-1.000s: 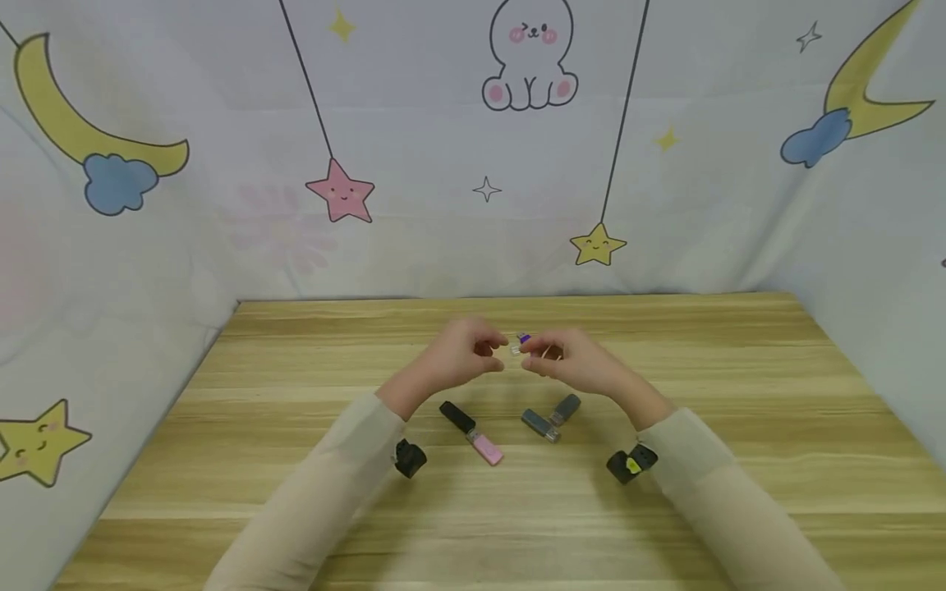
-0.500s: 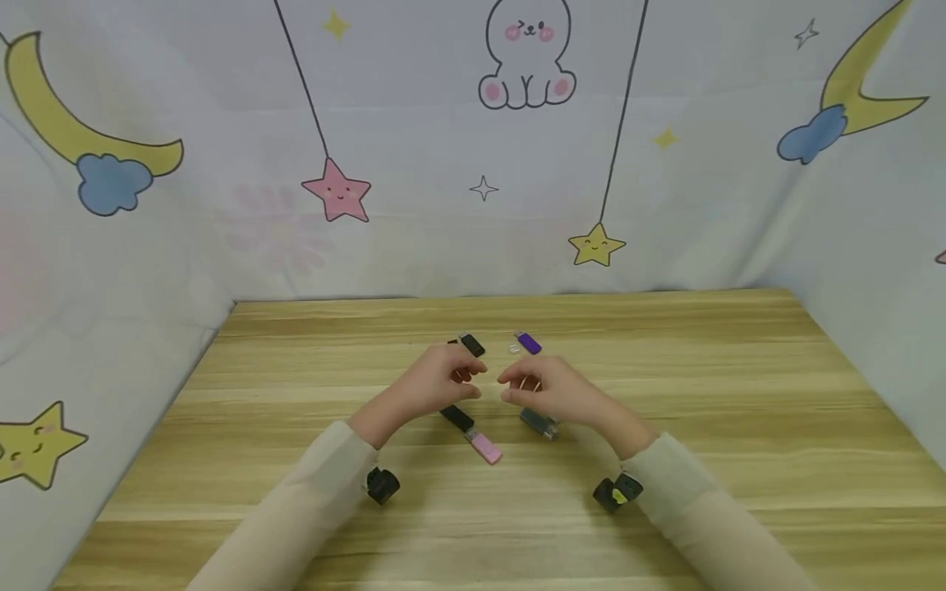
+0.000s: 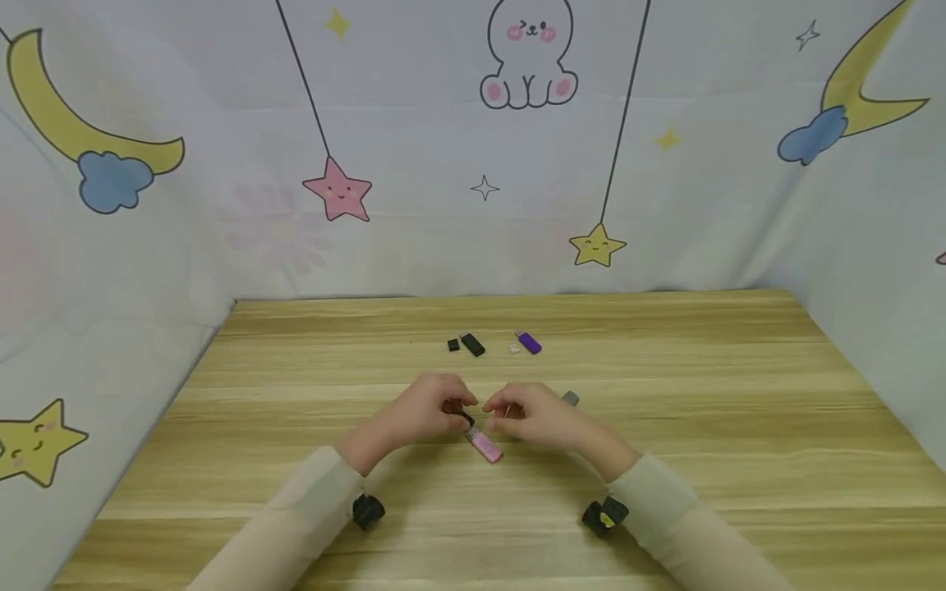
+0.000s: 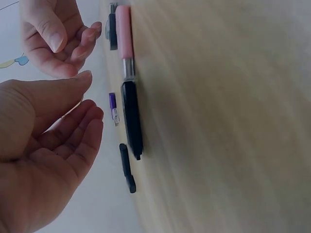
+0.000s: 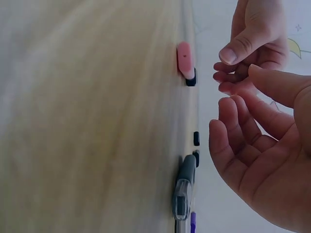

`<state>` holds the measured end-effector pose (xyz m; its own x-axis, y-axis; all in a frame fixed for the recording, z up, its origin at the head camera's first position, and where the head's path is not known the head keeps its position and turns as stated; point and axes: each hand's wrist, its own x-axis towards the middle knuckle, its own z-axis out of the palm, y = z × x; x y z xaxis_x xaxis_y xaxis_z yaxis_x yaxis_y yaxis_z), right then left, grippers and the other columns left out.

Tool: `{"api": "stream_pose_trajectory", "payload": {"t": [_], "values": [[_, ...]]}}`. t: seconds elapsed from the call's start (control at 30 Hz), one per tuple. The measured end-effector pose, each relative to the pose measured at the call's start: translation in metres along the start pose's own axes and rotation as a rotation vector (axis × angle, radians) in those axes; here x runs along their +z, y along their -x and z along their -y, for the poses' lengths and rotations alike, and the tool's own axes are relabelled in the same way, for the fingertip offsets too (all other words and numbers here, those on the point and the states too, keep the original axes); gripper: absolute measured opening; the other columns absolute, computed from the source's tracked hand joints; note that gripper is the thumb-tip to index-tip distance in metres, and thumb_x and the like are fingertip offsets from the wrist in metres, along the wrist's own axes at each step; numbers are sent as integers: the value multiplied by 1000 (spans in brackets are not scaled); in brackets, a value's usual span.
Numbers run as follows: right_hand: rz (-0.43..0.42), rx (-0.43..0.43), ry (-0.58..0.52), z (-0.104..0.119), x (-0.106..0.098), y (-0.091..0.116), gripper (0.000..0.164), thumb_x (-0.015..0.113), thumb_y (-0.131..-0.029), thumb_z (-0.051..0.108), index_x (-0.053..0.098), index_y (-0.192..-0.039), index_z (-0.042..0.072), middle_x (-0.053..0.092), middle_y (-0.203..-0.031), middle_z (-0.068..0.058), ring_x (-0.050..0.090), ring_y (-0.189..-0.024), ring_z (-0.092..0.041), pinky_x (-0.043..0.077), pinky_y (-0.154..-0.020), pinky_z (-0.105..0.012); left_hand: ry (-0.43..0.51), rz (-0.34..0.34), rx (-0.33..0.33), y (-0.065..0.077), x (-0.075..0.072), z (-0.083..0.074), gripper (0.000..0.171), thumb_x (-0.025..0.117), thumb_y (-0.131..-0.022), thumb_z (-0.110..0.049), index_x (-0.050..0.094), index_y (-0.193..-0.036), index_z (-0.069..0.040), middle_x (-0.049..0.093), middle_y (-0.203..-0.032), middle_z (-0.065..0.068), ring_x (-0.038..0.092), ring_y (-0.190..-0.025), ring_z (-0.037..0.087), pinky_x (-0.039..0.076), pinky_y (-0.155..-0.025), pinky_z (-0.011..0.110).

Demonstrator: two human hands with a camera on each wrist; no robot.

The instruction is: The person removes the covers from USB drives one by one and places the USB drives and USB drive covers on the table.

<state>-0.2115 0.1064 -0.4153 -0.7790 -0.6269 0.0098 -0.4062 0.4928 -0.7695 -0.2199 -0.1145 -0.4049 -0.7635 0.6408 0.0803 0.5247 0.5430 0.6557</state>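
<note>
Both forearms angle inward from the near edge of the surface; left hand and right hand face each other, raised over the surface, fingertips near but apart. Fingers of both hands are loosely bent, thumbs parted from them, gripping nothing. Pink stick lies just toward the near edge from the fingertips as seen from the head, its plug end meeting the long black stick, which is partly covered by the left hand in that view. Grey stick is partly hidden by the right hand. Toward the far edge: small black stick, black cap, purple stick, clear cap. Count: one of each; grey, at least one, total uncertain.
</note>
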Motion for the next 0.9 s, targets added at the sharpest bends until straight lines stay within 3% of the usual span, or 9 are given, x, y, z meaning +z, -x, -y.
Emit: {"api": "stream_pose_trajectory", "payload": {"t": [0.4,0.7,0.9], "values": [[85,38,2,3,8,-1,23,69,-88,15,70,-108,3,64,-88,2,55,-80,-9,48,-72,-23,-14,61,67,7,13,1,20,71,-75,10,73,-93,1,66,-85,6,55,-74,10,48,-66,19],[139,90,54,4,13,-5,13,73,-84,16,72,-95,8,59,-72,7,50,-65,-8,41,-59,-22,4,88,71,8,17,-1,18,73,-78,7,73,-94,0,68,-90,6,60,-80,14,51,-70,22],[145,105,101,5,15,-9,16,77,-81,19,72,-93,9,57,-67,6,47,-61,-7,38,-55,-21,-2,88,77,8,19,-1,17,73,-77,7,73,-93,0,68,-90,7,62,-81,14,53,-71,22]]}}
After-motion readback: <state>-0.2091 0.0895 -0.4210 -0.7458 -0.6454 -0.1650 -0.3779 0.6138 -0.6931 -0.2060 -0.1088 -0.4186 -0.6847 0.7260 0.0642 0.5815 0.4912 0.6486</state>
